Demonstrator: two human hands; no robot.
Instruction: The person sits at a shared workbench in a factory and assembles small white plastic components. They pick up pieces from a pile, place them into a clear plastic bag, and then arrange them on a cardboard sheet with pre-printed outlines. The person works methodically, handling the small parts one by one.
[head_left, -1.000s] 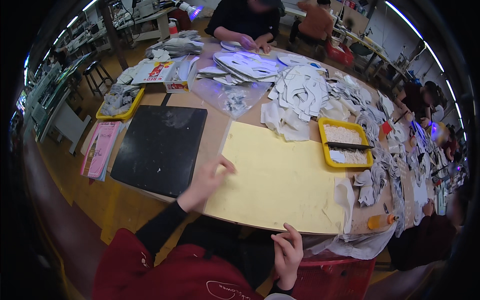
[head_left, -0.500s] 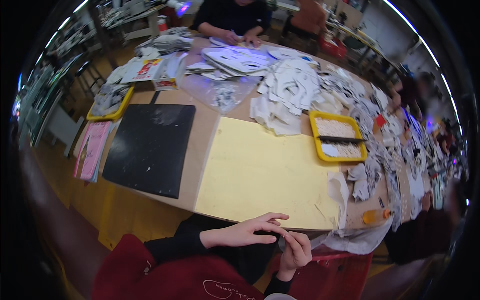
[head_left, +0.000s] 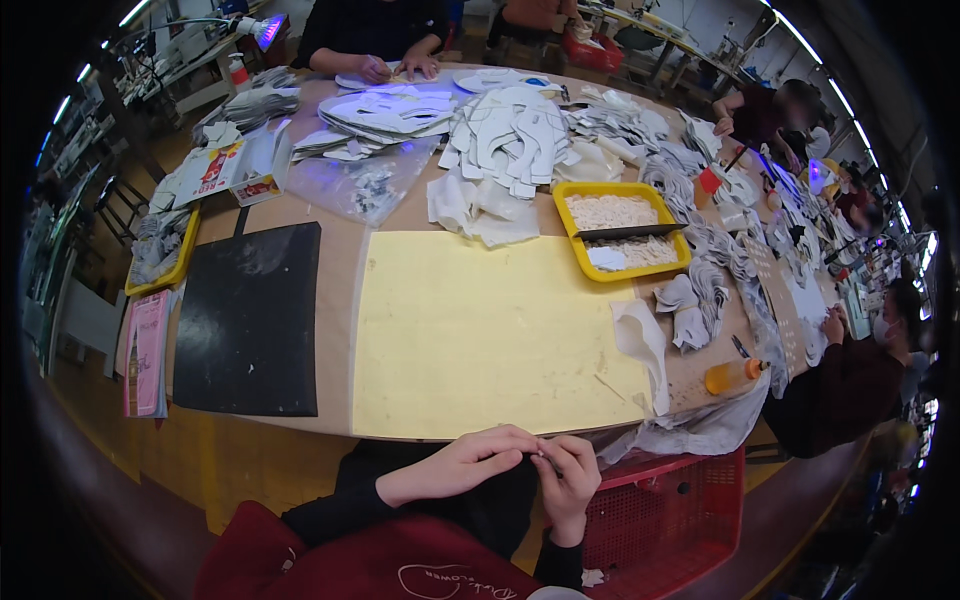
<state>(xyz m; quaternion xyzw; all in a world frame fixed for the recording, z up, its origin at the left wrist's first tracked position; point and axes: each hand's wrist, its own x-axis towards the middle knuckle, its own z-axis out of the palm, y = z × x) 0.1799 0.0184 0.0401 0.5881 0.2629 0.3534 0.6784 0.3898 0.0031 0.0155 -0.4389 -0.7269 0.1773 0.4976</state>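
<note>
My left hand (head_left: 465, 464) and my right hand (head_left: 568, 482) meet just in front of the table's near edge, fingertips touching. The right fingers are curled in a pinch against the left fingertips. On the left hand, the fingers lie together with the thumb close beneath them. A tiny pale spot shows where they meet, too small to name. Beyond the hands a yellow sheet (head_left: 490, 330) covers the middle of the table. Near its right edge lies a curved white cut piece (head_left: 642, 345).
Left of the sheet lies a black board (head_left: 250, 320). A yellow tray (head_left: 683, 262) of small pale pieces stands at right, above an orange bottle (head_left: 733, 376). Stacked white cut pieces (head_left: 510, 140) fill the far side. A red crate (head_left: 730, 520) sits below. Co-workers sit around.
My left fingers, spread half a second ago, have drawn together against the right fingertips. The view has shifted, so the table contents appear further left and more of the red crate shows.
</note>
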